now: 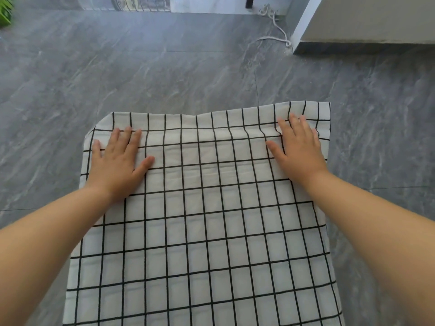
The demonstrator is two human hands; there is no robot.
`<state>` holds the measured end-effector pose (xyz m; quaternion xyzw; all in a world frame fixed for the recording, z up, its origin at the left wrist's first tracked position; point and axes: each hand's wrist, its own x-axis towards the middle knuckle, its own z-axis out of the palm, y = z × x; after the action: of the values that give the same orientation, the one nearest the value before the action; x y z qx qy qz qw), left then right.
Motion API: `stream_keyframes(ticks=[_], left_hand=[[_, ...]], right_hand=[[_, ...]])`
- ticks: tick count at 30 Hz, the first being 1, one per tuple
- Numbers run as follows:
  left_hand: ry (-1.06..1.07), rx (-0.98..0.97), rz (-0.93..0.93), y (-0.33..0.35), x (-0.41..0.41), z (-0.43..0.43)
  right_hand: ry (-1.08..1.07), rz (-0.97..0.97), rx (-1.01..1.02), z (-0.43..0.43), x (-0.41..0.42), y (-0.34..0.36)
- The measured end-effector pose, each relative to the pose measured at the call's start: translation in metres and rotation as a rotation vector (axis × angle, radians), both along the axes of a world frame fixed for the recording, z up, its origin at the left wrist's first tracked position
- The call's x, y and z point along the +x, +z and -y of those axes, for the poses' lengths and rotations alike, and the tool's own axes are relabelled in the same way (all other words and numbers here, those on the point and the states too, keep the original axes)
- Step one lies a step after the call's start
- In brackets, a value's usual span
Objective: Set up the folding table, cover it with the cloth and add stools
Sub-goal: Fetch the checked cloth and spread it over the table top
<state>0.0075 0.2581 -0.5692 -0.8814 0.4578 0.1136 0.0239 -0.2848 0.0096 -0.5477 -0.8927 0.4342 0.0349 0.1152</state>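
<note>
A white cloth [202, 231] with a black grid pattern lies spread over the folding table, which it hides completely. My left hand [117, 163] rests flat on the cloth near its far left corner, fingers apart. Near the far right corner my right hand [299, 149] also lies flat on the cloth, where the fabric is slightly bunched and its corner sticks up. The far edge of the cloth hangs a little past the tabletop. No stool is in view.
Grey marbled floor tiles [164, 74] surround the table. A grey block with a white edge [367, 22] stands at the back right, with a white cord [277, 31] on the floor beside it. A metal grille [141, 3] runs along the far wall.
</note>
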Motion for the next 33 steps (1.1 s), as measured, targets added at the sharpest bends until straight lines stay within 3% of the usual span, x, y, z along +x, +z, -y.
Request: stream_keyframes(ticks=[14, 22, 33], left_hand=[[0.025, -0.021, 0.034, 0.000, 0.012, 0.000], [0.006, -0.068, 0.071, -0.003, 0.012, 0.000], [0.001, 0.002, 0.058, 0.001, 0.017, 0.003]], right_hand=[[-0.013, -0.069, 0.102, 0.027, -0.021, -0.004], [-0.088, 0.006, 0.105, 0.031, -0.020, -0.009], [-0.230, 0.040, 0.304, 0.040, -0.023, -0.009]])
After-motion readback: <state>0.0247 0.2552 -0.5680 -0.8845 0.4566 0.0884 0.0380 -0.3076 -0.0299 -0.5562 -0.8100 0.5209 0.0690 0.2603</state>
